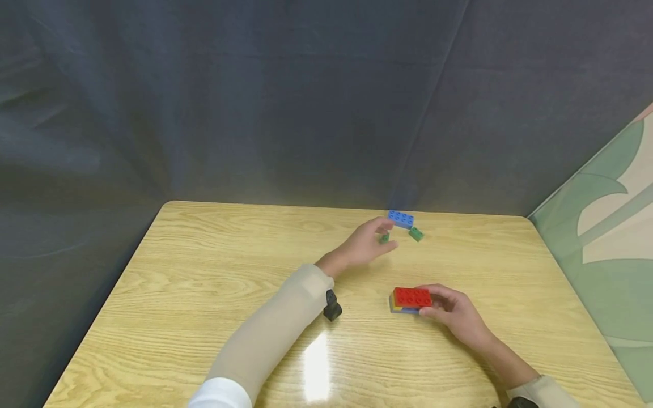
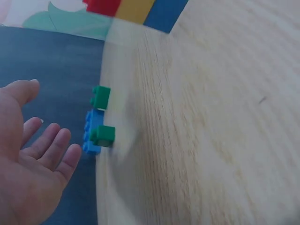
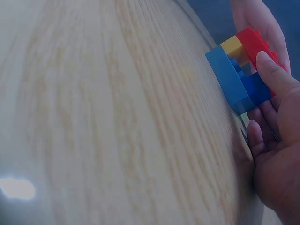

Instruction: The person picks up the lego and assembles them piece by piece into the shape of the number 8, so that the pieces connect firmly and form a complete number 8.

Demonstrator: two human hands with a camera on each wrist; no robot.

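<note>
My right hand (image 1: 461, 317) grips the right end of a brick stack on the table. A red brick (image 1: 412, 296) tops it. In the right wrist view, a yellow brick (image 3: 234, 48) and a dark blue brick (image 3: 257, 89) sit between the red one and a lighter blue base brick (image 3: 224, 77), with a gap between them. My left hand (image 1: 364, 243) reaches toward the table's far side, thumb and fingers spread and holding nothing. One small green brick (image 1: 385, 238) shows between its thumb and fingers. Just beyond are a blue brick (image 1: 401, 217) and another small green brick (image 1: 416, 234).
The wooden table (image 1: 204, 272) has its far edge against a dark cloth (image 1: 306, 113). A leaf-patterned cloth (image 1: 612, 249) hangs along the right side. A black wrist device (image 1: 332, 306) is on the left sleeve.
</note>
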